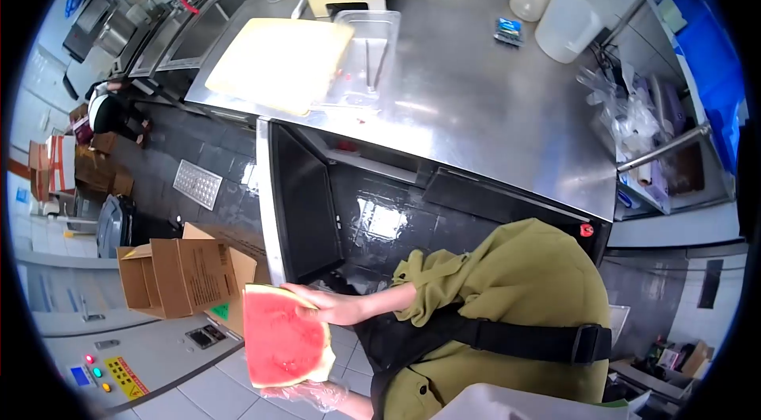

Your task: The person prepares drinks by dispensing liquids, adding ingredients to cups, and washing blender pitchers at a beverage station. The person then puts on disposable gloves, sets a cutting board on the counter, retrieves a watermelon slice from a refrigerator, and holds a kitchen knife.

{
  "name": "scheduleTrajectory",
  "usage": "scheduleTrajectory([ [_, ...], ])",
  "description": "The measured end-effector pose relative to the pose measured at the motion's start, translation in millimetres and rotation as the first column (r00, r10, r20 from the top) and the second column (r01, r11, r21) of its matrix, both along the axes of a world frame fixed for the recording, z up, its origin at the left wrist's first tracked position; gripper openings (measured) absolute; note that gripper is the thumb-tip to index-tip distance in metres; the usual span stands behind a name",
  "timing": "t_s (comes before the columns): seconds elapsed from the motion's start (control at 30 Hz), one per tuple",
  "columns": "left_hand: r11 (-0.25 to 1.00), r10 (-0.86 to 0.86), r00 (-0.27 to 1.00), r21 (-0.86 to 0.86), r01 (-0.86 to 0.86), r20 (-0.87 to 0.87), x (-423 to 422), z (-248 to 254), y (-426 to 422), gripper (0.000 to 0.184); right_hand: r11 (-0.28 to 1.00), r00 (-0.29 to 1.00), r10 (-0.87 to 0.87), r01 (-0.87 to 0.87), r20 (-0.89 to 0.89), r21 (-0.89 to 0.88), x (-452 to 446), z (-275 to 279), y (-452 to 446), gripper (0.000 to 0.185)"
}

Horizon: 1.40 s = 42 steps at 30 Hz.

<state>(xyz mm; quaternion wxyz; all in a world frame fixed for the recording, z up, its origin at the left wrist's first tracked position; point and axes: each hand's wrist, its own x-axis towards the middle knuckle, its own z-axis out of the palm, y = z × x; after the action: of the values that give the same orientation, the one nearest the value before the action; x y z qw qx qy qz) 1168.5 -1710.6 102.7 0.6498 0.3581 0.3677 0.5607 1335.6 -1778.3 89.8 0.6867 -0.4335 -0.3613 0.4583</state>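
Observation:
A large cut piece of watermelon (279, 337), red-fleshed with a pale green rind edge, is held out in front of my body. My right hand (326, 306) grips its upper edge, with the thumb lying over the red face. Under the lower edge is my left hand (311, 394) in a clear plastic glove, supporting the piece; some of its fingers are hidden behind the fruit. An open cabinet door (301, 206) of the steel counter stands just beyond the watermelon.
On the steel counter (476, 79) are a pale cutting board (273, 59), a clear tray (369, 47) with a long utensil, and plastic jugs (567, 20). Open cardboard boxes (186, 273) stand left of the watermelon. Another person (115, 111) bends near the sinks.

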Motion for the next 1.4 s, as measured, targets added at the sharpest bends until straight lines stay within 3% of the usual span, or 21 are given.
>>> scheduleTrajectory([
  [0.03, 1.000, -0.014, 1.000, 0.004, 0.014, 0.009, 0.9, 0.0, 3.3, 0.055, 0.998, 0.999, 0.027, -0.024, -0.046, 0.063, -2.9, -8.8, 3.4, 0.068],
  [0.2, 1.000, -0.029, 0.998, 0.004, 0.029, 0.050, 8.4, -1.0, 23.6, 0.055, 0.998, 0.998, -0.060, 0.060, -0.009, -0.032, 8.1, -1.7, 15.4, 0.072],
  [0.27, 0.999, -0.046, 0.997, 0.001, 0.046, 0.065, 16.4, -2.4, 37.4, 0.054, 0.999, 0.997, 0.006, -0.008, -0.079, -0.031, 22.7, 0.0, 22.3, 0.071],
  [0.4, 0.987, -0.155, 0.979, -0.026, 0.160, 0.130, 66.1, -16.3, 84.2, 0.054, 0.981, 0.947, -0.179, 0.192, 0.265, -0.021, 67.2, 1.8, 43.4, 0.058],
  [0.47, 0.969, -0.237, 0.953, -0.020, 0.245, 0.186, 102.6, -24.7, 116.7, 0.054, 0.958, 0.868, -0.230, 0.282, 0.439, -0.056, 98.0, 6.8, 68.7, 0.055],
  [0.53, 0.948, -0.310, 0.921, 0.000, 0.319, 0.235, 138.0, -29.6, 155.6, 0.054, 0.936, 0.769, -0.315, 0.347, 0.557, 0.050, 131.4, 8.2, 103.4, 0.056],
  [0.63, 0.910, -0.413, 0.878, 0.083, 0.405, 0.243, 192.9, -24.3, 221.7, 0.054, 0.945, 0.805, -0.284, 0.327, 0.520, 0.010, 185.4, 31.1, 159.0, 0.052],
  [0.67, 0.896, -0.444, 0.866, 0.120, 0.427, 0.231, 211.2, -21.3, 240.8, 0.054, 0.946, 0.916, -0.270, 0.310, 0.298, -0.093, 201.1, 41.2, 177.3, 0.051],
  [0.7, 0.877, -0.477, 0.855, 0.173, 0.448, 0.204, 231.8, -14.5, 261.1, 0.054, 0.934, 0.897, -0.319, 0.353, 0.306, -0.061, 218.0, 42.4, 191.6, 0.055],
  [0.8, 0.816, -0.563, 0.811, 0.263, 0.514, 0.161, 296.3, 0.5, 318.1, 0.054, 0.864, 0.903, -0.421, 0.427, 0.085, -0.267, 274.0, 45.2, 216.1, 0.057],
  [0.83, 0.796, -0.592, 0.790, 0.268, 0.542, 0.158, 320.4, 1.5, 335.1, 0.054, 0.825, 0.877, -0.456, 0.481, 0.153, -0.298, 288.0, 43.8, 218.9, 0.054],
  [0.93, 0.787, -0.605, 0.755, 0.047, 0.615, 0.252, 398.0, 6.6, 372.3, 0.056, 0.666, 0.759, -0.589, 0.650, 0.276, -0.365, 345.5, 19.8, 212.5, 0.046],
  [1.07, 0.723, -0.690, 0.696, 0.244, 0.646, 0.200, 490.6, -16.0, 419.1, 0.057, 0.424, 0.564, -0.739, 0.814, 0.367, -0.398, 434.9, -8.4, 206.8, 0.043],
  [1.1, 0.689, -0.705, 0.690, 0.390, 0.611, 0.165, 522.6, -37.3, 436.4, 0.057, 0.361, 0.510, -0.793, 0.834, 0.333, -0.418, 467.1, -11.7, 214.7, 0.042],
  [1.17, 0.700, -0.712, 0.661, 0.300, 0.648, 0.237, 563.6, -43.0, 461.9, 0.057, 0.288, 0.393, -0.859, 0.901, 0.329, -0.326, 525.2, 3.8, 245.3, 0.040],
  [1.2, 0.704, -0.678, 0.637, 0.076, 0.706, 0.366, 586.0, -36.0, 472.4, 0.057, 0.260, 0.341, -0.882, 0.928, 0.325, -0.268, 555.7, 21.0, 264.7, 0.039],
  [1.3, 0.492, -0.594, 0.445, -0.135, 0.860, 0.670, 644.9, -34.2, 518.6, 0.055, 0.298, 0.261, -0.867, 0.954, 0.424, 0.021, 672.8, 80.3, 321.1, 0.034],
  [1.4, 0.516, -0.613, 0.457, -0.111, 0.849, 0.644, 697.0, -33.1, 560.1, 0.057, 0.307, 0.081, -0.799, 0.907, 0.595, 0.288, 806.9, 139.1, 377.6, 0.028],
])
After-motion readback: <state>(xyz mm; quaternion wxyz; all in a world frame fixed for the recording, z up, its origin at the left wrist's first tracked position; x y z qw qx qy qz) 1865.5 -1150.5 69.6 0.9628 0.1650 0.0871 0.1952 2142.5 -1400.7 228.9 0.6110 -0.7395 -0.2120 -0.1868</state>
